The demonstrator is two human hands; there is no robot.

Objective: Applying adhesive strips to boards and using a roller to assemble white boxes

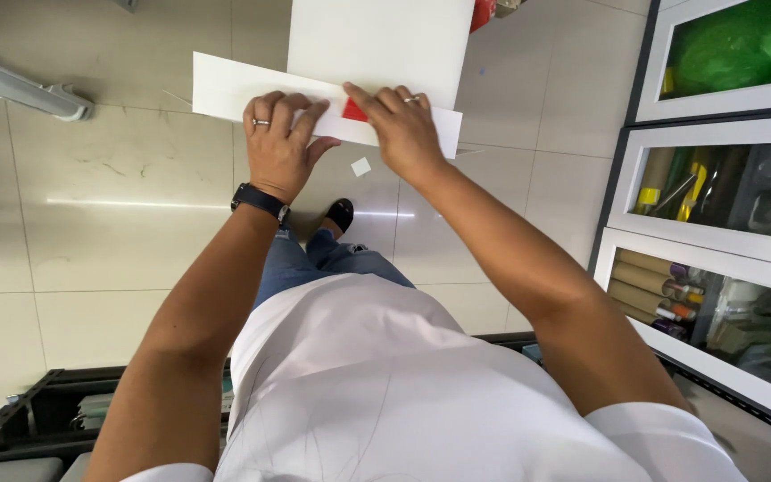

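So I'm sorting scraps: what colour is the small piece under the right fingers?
Red, against white card; head view.

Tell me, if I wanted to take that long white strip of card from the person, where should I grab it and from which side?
Probably the bare left end of the white strip, coming in from the left. The left hand and right hand press on its middle, near a small red piece, and the white sheet overlaps its top edge. The left end juts out flat and free, so pinch it there between thumb and fingers.

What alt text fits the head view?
Seen from above, a person's left hand and right hand press on a long white card strip, a small red piece between them, above a tiled floor.
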